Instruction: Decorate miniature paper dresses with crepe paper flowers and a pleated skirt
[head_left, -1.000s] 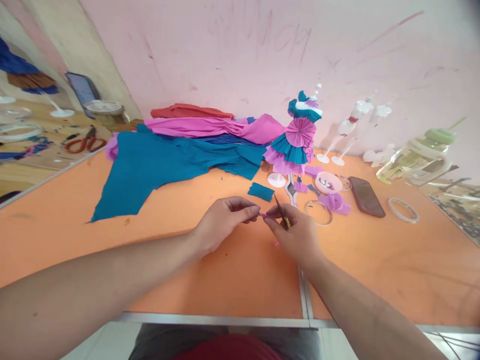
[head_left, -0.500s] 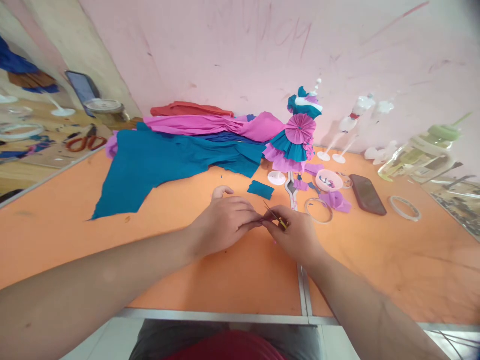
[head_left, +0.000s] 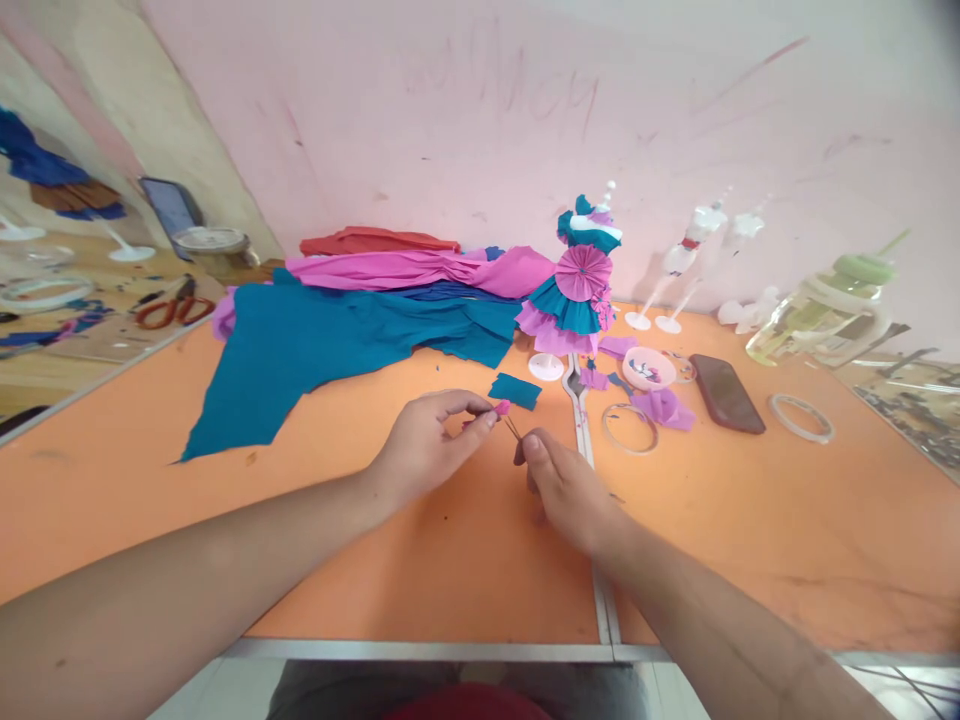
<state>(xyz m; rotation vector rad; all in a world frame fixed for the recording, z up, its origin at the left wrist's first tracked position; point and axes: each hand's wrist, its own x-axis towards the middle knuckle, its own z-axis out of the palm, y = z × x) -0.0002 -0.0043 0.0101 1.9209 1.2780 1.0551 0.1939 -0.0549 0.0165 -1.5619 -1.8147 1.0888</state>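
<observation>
The left hand (head_left: 421, 442) pinches a small pink piece (head_left: 502, 408) between thumb and index finger, its back turned up and outward, the other fingers curled in underneath. Its forearm enters from the lower left and slants up across the front of the worktop (head_left: 360, 560), the wrist nearly in line with it. The right hand (head_left: 568, 490) grips a slender, two-pronged tool (head_left: 512, 428), thumb laid along the top and fingers folded below; the rest of the tool is hidden in the grasp. This forearm rises from the lower right, so the two arms converge and the fingertips face each other, close but apart. The tool points up and leftward at the pink piece; whether its tips touch the piece, I cannot tell. The pink piece sits at the left fingertips, held above the worktop.

Just beyond the hands lies a teal scrap (head_left: 515, 391), and behind it a large teal sheet (head_left: 277, 365) spreads to the left. A figure in a ruffled pink and teal dress (head_left: 574, 300) stands farther back, while a clear ring (head_left: 630, 430) lies to the right of the fingers.
</observation>
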